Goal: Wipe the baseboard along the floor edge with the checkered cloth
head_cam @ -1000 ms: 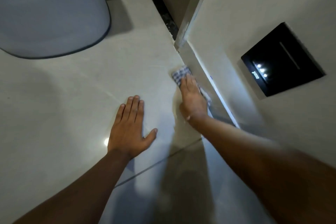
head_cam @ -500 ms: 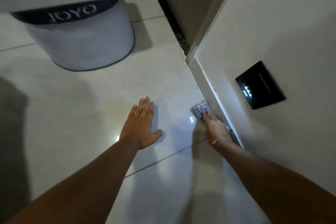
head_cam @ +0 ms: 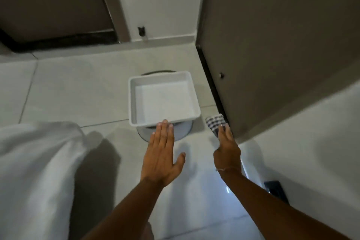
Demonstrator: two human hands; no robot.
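The checkered cloth [head_cam: 215, 122] lies bunched on the floor tile at the foot of the brown door, beside the dark strip along the floor edge. My right hand [head_cam: 227, 149] rests on its near end, fingers extended over the cloth and pressing it down. My left hand [head_cam: 161, 154] lies flat on the floor with fingers together and nothing in it, fingertips just short of the white bin. The pale baseboard [head_cam: 245, 167] runs along the right wall behind my right wrist.
A white bin [head_cam: 191, 95] with a square open top stands on the floor right ahead of my left hand. A brown door [head_cam: 272, 45] and white wall [head_cam: 311, 142] close the right side. White fabric [head_cam: 35, 171] fills the lower left. A dark wall plate [head_cam: 276, 190] sits low on the wall.
The view has lifted and swung forward. My right hand has slid the cloth forward along the wall to the door's foot. My left hand has moved forward toward the bin.
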